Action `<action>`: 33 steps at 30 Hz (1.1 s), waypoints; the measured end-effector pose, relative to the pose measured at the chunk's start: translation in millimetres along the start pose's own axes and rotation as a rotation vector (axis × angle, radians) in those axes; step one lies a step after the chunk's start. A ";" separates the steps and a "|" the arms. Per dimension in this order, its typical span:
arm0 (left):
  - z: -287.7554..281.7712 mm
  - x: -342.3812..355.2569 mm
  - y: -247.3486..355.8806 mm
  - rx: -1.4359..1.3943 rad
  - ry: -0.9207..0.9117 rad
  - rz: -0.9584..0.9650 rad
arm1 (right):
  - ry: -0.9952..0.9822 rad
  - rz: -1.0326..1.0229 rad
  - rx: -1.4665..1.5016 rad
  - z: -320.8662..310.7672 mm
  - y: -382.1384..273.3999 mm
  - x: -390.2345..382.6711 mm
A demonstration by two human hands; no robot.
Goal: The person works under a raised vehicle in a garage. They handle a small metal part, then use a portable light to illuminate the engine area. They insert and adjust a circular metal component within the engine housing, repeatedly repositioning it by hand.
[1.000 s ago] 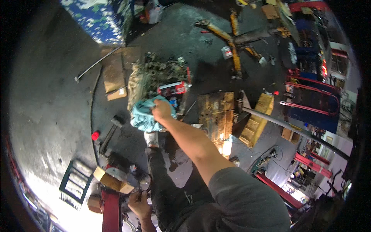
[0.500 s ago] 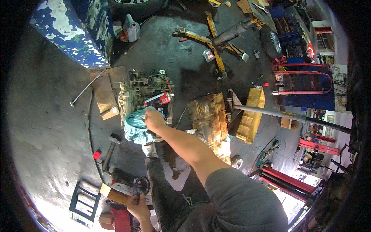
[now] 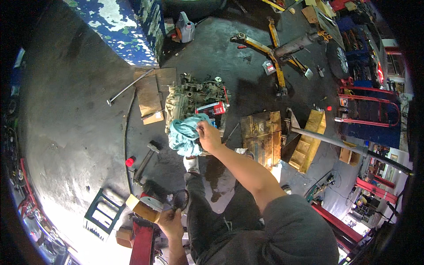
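My right hand (image 3: 210, 137) is closed on a crumpled teal cloth (image 3: 183, 137), which rests on the near part of a greasy engine or gearbox assembly (image 3: 179, 99). A red spray can (image 3: 207, 108) lies on that assembly, with a blue item partly covered by the cloth and hand. My left hand (image 3: 170, 221), low in the view, is closed on a dark ring (image 3: 185, 198) held beside an open cardboard box (image 3: 139, 205). A hammer (image 3: 145, 161) and a red cap (image 3: 130, 161) lie on the floor to the left.
Cardboard sheets (image 3: 260, 137) lie around the assembly. At right are a yellow trough (image 3: 309, 141), a grey pole (image 3: 324, 137) and red tubular frames (image 3: 366, 121). Yellow lift arms (image 3: 276, 68) lie behind. A peeling blue pillar (image 3: 115, 26) stands at back left; red beams (image 3: 141, 247) are below.
The camera view has shifted, moving the scene right in the picture. My right hand stays closed on the cloth. My left hand remains low with the ring, which now appears slightly higher.
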State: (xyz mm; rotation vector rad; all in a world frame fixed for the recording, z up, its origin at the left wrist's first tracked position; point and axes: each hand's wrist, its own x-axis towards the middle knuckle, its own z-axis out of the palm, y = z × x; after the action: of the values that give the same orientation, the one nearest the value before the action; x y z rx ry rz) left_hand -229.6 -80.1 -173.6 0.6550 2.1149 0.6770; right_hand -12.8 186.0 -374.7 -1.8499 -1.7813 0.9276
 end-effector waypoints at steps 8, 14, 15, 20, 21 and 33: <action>-1.6 4.1 1.5 0.034 -0.010 -0.027 | -0.041 0.924 0.826 15.3 34.5 5.7; -5.5 11.5 -16.4 0.029 -0.026 -0.010 | 0.103 1.257 1.092 72.9 62.3 32.8; -7.2 11.7 -20.4 0.047 -0.031 -0.005 | 0.194 1.211 1.060 79.3 65.8 33.3; -12.3 15.2 -29.7 -0.078 -0.062 -0.115 | 0.121 0.986 0.632 83.8 73.4 16.7; -9.7 17.8 -27.6 -0.095 -0.054 -0.126 | 0.036 0.908 0.437 78.8 73.8 14.5; 26.9 72.4 36.3 0.412 -0.355 0.272 | 0.132 0.748 0.410 -132.6 32.3 -4.5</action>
State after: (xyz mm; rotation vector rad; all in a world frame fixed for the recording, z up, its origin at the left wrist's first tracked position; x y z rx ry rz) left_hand -239.2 -0.5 -202.7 1.2097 1.8560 0.2344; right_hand 103.3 198.8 -304.1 -2.2325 -0.7145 1.2619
